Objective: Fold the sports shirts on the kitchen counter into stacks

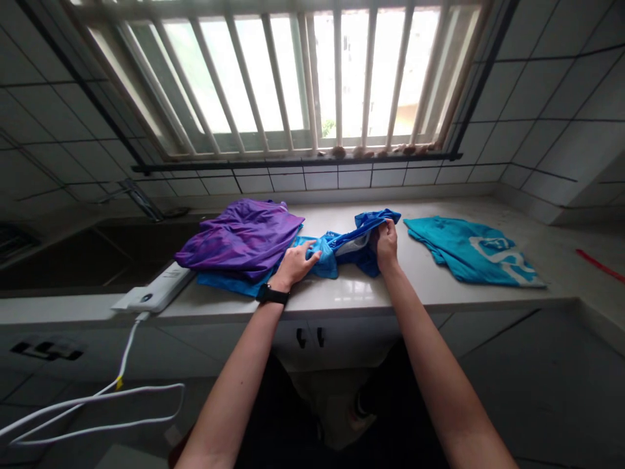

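Note:
A blue shirt (pixel 364 228), partly bunched, with a lighter blue section on its left, lies on the pale countertop. My left hand (pixel 294 262), wearing a black watch, rests on the light blue section with its fingers spread. At the other end, my right hand (pixel 387 246) is closed on the shirt and lifts its upper edge, so a greyish inside shows. Part of the right fingers is hidden behind the fabric. Just left of my left hand is a purple garment (pixel 239 238) on top of blue cloth (pixel 234 284). A folded teal shirt (pixel 469 247) with a white print lies to the right.
A dark sink (pixel 97 254) with a tap (pixel 141 198) is at the left. A white power strip (pixel 159 290) sits on the counter edge, its white cable (pixel 127 348) hanging down. A red strip (pixel 600 266) lies far right. Behind the counter is a barred window (pixel 303 85).

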Motion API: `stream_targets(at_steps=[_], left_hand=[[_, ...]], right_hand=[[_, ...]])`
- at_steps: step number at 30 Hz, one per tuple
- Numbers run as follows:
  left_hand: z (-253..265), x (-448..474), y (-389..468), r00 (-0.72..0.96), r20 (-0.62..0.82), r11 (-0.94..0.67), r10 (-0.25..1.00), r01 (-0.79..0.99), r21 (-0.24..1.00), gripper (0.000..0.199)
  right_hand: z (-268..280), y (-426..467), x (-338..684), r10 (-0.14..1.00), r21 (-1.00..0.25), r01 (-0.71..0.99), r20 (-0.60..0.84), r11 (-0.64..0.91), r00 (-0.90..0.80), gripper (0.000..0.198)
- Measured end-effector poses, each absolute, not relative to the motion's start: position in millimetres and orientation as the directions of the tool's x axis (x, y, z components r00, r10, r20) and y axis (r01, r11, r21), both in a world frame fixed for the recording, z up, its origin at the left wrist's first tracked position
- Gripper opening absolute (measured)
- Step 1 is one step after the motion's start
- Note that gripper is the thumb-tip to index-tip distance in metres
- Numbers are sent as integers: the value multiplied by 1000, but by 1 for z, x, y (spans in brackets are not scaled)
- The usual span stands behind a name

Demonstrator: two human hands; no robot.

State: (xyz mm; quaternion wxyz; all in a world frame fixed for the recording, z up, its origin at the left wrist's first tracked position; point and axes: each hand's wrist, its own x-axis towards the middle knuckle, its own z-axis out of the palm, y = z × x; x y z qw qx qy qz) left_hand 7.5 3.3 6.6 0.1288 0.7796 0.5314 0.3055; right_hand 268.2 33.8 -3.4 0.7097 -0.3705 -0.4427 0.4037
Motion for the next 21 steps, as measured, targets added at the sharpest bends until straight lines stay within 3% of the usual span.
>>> stream_targets(at_steps=[3,6,9,11,13,14,17,19,21], left_hand=[[11,5,-2,382,263,-455,886,612,646,56],[19,4,-5,415,179,-404,892,554,728,67],[32,15,-8,368,333,-495,868,591,637,54],[42,29,-13,379,494,-617,782,580,532,72],[51,44,-19,482,491,-688,726,536,490,93],[55,51,-22,551,421,-691,721,515,507,87],[61,63,-25,597,190,-558,780,524,644,38],[64,64,-23,432,194,-402,881,466,788,27],[71,62,-18,164,212,-248,963,241,938,22]], right_hand=[[9,24,261,947,-795,-515,265,321,180,28],[17,9,259,970,-793,-600,217,111,-107,32],[16,-3,265,929,-826,-561,170,-48,-330,28],[12,-8,270,879,-853,-513,170,-96,-446,23],[8,-10,274,839,-871,-478,178,-108,-514,22],[7,-9,275,836,-870,-482,185,-106,-517,23],[7,-2,277,873,-819,-570,224,-72,-433,16],[8,3,276,884,-776,-628,257,-51,-390,23],[10,6,275,877,-751,-659,286,-45,-387,38]])
